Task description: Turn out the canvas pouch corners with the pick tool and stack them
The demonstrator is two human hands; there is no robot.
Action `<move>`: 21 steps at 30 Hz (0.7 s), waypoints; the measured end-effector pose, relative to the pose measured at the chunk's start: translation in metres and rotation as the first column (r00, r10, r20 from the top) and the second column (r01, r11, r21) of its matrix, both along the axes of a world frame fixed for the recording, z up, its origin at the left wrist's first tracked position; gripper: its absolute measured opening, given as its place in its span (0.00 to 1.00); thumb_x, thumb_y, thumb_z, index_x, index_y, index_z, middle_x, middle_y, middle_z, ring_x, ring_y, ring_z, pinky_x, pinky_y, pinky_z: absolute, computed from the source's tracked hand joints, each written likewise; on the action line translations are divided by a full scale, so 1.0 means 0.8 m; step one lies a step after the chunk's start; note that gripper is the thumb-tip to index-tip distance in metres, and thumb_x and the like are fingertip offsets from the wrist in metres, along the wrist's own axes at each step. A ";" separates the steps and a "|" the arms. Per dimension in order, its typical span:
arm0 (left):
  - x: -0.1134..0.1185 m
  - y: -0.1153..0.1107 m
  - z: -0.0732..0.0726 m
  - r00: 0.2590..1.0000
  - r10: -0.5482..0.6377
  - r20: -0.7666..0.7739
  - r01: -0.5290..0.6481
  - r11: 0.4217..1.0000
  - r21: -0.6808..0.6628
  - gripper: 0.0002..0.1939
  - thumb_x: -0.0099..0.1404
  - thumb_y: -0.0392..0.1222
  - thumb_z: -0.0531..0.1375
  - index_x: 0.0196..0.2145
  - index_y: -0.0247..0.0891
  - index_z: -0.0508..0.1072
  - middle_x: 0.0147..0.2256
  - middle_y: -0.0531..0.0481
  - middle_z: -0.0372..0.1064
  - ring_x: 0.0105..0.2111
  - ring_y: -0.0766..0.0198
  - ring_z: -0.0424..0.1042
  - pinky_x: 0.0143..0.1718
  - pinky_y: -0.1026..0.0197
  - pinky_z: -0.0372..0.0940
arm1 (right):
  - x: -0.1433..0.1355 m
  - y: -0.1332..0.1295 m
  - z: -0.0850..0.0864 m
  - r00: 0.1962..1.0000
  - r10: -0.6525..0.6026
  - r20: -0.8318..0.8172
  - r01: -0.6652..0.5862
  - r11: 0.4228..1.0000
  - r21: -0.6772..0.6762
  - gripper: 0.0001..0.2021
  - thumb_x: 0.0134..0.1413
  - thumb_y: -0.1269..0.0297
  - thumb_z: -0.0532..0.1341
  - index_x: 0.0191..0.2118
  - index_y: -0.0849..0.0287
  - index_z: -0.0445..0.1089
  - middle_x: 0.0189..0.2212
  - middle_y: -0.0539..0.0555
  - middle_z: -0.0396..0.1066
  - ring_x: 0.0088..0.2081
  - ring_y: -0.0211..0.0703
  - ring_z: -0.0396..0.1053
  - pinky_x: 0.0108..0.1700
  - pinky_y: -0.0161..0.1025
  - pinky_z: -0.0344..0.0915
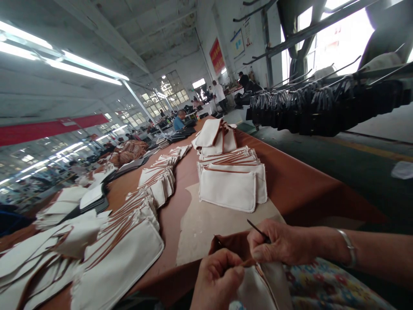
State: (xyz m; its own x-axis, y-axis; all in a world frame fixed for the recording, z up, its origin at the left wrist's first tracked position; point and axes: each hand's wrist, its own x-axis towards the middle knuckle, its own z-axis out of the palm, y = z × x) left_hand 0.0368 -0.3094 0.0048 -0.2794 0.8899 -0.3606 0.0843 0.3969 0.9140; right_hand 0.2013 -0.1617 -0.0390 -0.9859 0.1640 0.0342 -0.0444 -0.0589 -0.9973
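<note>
Both hands pinch the brown-edged white pouch near the lap, fingers closed on it; keeping the seam taut while angling the dark pointed tool away from the left fingers seems wise.

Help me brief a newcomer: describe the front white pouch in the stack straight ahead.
On the brown table, just beyond the left hand and right hand, lies a beige sheet. From its far part, a row of white pouches stretches away. The front pouch is the one nearest the hands, its broad face uncovered, while its neighbours behind are partly hidden.
</note>
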 end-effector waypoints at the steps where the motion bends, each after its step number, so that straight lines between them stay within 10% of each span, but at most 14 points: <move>1: 0.000 0.001 -0.001 1.000 0.008 -0.012 -0.008 1.000 -0.010 0.07 0.49 0.43 0.59 0.22 0.36 0.68 0.18 0.56 0.58 0.19 0.71 0.50 0.22 0.64 0.44 | 0.000 -0.001 0.001 1.000 -0.003 -0.013 0.003 0.999 0.035 0.24 0.57 0.44 0.64 0.30 0.66 0.69 0.20 0.44 0.55 0.21 0.29 0.48 0.21 0.28 0.47; 14: -0.002 -0.006 -0.012 0.969 -0.017 0.247 0.015 1.000 0.011 0.06 0.43 0.40 0.59 0.23 0.36 0.70 0.18 0.57 0.57 0.17 0.72 0.49 0.21 0.65 0.41 | 0.002 -0.002 0.007 0.996 -0.006 -0.093 0.016 0.994 0.106 0.24 0.59 0.44 0.62 0.31 0.66 0.68 0.22 0.45 0.57 0.24 0.31 0.50 0.24 0.29 0.50; 21: 0.006 0.002 0.007 0.968 -0.125 -0.219 0.114 0.992 -0.060 0.05 0.52 0.40 0.55 0.21 0.38 0.68 0.18 0.57 0.54 0.20 0.69 0.49 0.23 0.63 0.43 | 0.002 -0.009 0.021 0.978 -0.007 -0.207 0.056 0.971 0.232 0.20 0.62 0.50 0.60 0.30 0.64 0.66 0.24 0.48 0.59 0.26 0.32 0.54 0.27 0.30 0.53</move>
State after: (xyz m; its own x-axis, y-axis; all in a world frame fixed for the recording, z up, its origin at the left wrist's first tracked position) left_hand 0.0419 -0.3075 0.0103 -0.2501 0.9052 -0.3435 0.3326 0.4135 0.8476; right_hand 0.2025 -0.1691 -0.0219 -0.9486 0.1578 0.2743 -0.2453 0.1807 -0.9525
